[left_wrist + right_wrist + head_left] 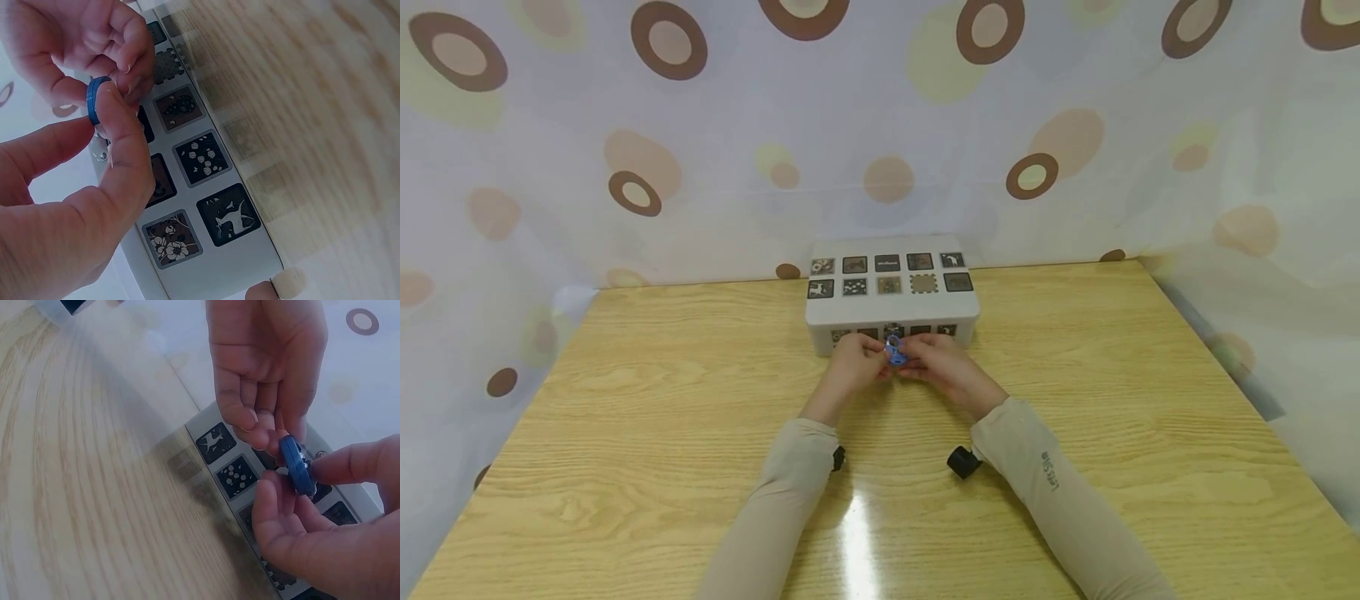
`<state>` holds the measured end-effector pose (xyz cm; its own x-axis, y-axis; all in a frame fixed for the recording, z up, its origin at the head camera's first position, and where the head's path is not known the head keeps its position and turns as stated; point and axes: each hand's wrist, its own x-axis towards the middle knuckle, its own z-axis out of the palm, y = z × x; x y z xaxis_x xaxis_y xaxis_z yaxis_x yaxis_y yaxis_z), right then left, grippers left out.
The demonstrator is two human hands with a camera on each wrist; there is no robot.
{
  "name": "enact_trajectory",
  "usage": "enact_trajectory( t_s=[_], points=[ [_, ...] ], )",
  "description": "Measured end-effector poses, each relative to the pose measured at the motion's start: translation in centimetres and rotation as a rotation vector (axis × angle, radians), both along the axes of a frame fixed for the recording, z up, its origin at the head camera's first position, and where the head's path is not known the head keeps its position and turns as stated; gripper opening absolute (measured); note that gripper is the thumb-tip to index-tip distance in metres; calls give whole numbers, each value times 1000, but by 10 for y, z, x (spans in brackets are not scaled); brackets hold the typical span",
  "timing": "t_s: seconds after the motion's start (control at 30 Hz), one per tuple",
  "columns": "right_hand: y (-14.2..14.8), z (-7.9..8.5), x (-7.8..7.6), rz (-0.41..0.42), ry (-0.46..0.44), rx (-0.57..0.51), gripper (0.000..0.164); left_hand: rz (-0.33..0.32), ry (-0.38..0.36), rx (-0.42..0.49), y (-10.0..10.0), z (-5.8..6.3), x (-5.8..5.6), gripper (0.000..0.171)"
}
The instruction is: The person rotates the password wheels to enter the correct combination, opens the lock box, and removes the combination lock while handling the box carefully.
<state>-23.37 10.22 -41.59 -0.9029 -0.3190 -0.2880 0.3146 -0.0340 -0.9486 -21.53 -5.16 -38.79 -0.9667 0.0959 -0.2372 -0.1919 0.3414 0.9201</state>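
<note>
Both hands meet at the front of a white box [887, 312] with dark picture squares. Between them is a small blue padlock-shaped object [896, 353], flat and rounded, with a few shiny metal bits showing along one side [306, 464]. My left hand [853, 367] pinches it between thumb and finger from the left. From the other side, my right hand [946, 367] pinches it too, its thumb against the metal side in the right wrist view. A metal clasp [892, 330] sits on the box front just above. The box lid is down. Fingers partly hide the object.
The box stands at the back of a wooden table [662, 433], close to a patterned curtain [715, 167] that hangs behind and at both sides. A black wrist camera [962, 462] sits under the right sleeve; another partly shows by the left sleeve.
</note>
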Motion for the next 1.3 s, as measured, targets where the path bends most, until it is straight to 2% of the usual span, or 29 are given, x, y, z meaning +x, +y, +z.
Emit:
enact_trajectory(
  t_s=[0.3, 1.1, 1.3],
  points=[
    [0, -2, 1, 37, 34, -1, 39, 0, -11, -2, 0, -1, -1, 19],
    [-5, -4, 5, -18, 89, 92, 35, -3, -11, 5, 0, -4, 0, 19],
    [-4, -3, 4, -21, 89, 64, 36, -6, 0, 17, 0, -3, -1, 19]
  ],
)
